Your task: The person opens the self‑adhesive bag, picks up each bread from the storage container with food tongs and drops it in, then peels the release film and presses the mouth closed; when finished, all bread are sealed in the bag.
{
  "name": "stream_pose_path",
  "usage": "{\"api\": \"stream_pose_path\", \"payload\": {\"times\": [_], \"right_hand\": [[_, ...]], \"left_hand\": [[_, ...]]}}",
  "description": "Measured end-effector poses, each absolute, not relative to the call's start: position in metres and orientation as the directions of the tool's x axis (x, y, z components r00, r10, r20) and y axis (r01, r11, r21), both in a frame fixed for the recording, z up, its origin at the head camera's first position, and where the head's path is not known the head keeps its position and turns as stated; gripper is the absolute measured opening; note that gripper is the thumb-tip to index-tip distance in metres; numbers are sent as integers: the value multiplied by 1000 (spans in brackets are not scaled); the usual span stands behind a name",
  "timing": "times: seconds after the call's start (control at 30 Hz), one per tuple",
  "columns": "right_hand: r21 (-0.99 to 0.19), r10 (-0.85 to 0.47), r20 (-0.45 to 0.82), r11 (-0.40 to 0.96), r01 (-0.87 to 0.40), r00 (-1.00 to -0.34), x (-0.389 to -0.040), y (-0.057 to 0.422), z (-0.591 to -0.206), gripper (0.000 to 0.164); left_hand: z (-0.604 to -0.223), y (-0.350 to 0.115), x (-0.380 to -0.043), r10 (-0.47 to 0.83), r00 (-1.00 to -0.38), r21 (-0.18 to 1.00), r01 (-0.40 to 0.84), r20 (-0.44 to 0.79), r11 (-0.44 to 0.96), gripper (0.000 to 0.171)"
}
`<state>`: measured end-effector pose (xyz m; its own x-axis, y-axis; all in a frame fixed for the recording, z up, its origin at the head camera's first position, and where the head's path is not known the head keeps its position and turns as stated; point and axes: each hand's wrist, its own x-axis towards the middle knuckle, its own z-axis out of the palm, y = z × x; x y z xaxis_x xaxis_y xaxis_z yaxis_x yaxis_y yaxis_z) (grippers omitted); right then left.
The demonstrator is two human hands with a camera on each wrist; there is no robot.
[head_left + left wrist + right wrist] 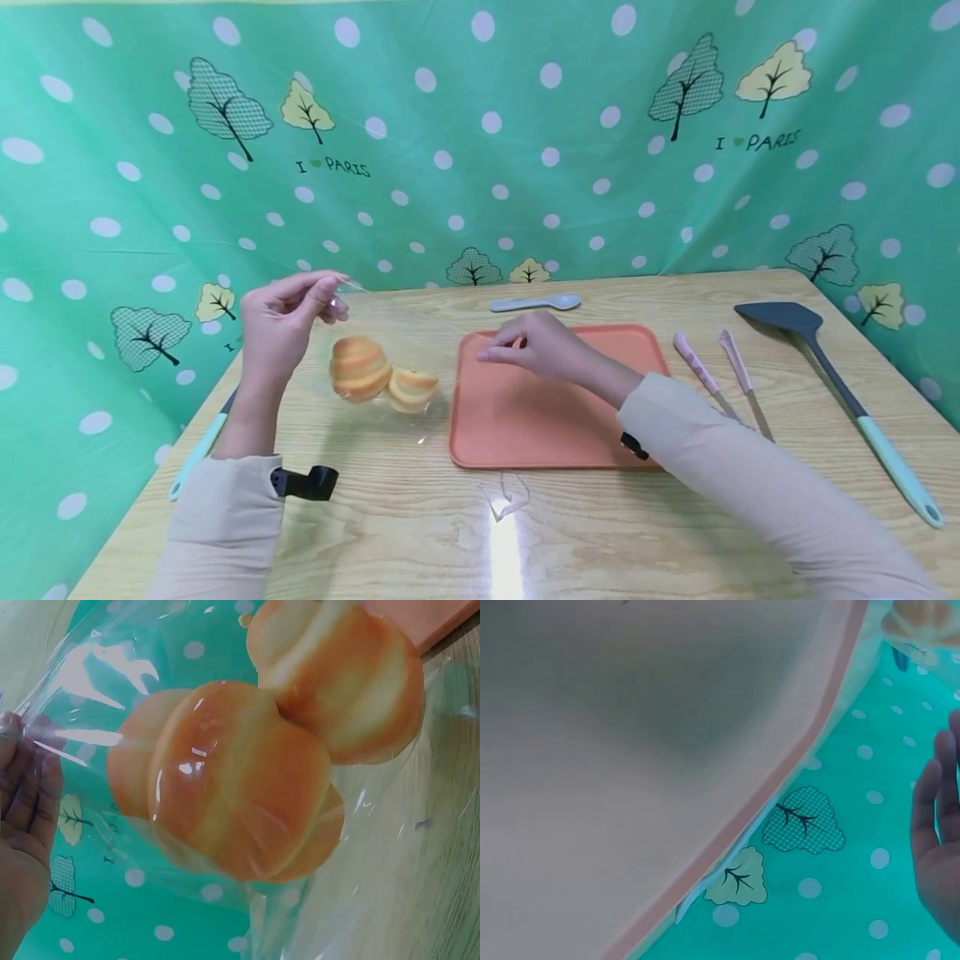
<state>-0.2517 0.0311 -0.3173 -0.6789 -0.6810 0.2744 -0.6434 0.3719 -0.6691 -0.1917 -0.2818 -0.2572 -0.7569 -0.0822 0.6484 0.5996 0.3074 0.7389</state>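
Observation:
A clear plastic bag hangs above the table's left side, holding striped bread rolls that press against its film. My left hand pinches the bag's upper left edge between thumb and fingers. On the other side, my right hand pinches the bag's right edge above the tray, and the film stretches between both hands. In the left wrist view the rolls look large and golden, seen through shiny film beside the left fingers. Only part of the right hand shows in the right wrist view.
A coral tray lies beneath the right hand, with a pale blue spoon behind it. Two pink-handled utensils and a dark spatula lie at right. A thin twist of clear material lies in front. Another turquoise handle shows at left.

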Motion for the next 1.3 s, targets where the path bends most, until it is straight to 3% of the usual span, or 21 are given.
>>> {"api": "stream_pose_path", "payload": {"times": [0.17, 0.47, 0.73, 0.83, 1.0, 1.1, 1.2, 1.3], "right_hand": [[-664, -622, 352, 361, -655, -699, -251, 30, -315, 16], [-781, -587, 307, 294, -551, -749, -246, 16, -309, 17], [-833, -646, 252, 233, -502, -720, -233, 2, -299, 16], [-844, -686, 224, 218, -489, -693, -228, -2, -296, 16], [-869, -731, 153, 222, -443, -665, -228, -11, -296, 20], [-891, -708, 83, 261, -370, -701, -233, -16, -297, 21], [-912, -661, 22, 294, -285, -751, -240, -23, -300, 22], [-925, -615, -11, 305, -225, -788, -249, -29, -302, 23]], "left_hand": [[-259, -287, -190, -102, -784, 769, 560, 612, 309, 19], [-265, -304, -186, -131, -797, 803, 560, 589, 202, 19], [-273, -323, -175, -107, -766, 772, 635, 634, 27, 18], [-274, -328, -171, -139, -765, 775, 632, 628, 22, 17], [-280, -337, -172, -192, -862, 883, 463, 469, 76, 15], [-287, -341, -179, -185, -932, 947, 291, 313, 136, 15], [-294, -342, -187, -200, -957, 964, 168, 210, 208, 16], [-298, -339, -193, -255, -951, 971, 124, 175, 203, 18]]}}
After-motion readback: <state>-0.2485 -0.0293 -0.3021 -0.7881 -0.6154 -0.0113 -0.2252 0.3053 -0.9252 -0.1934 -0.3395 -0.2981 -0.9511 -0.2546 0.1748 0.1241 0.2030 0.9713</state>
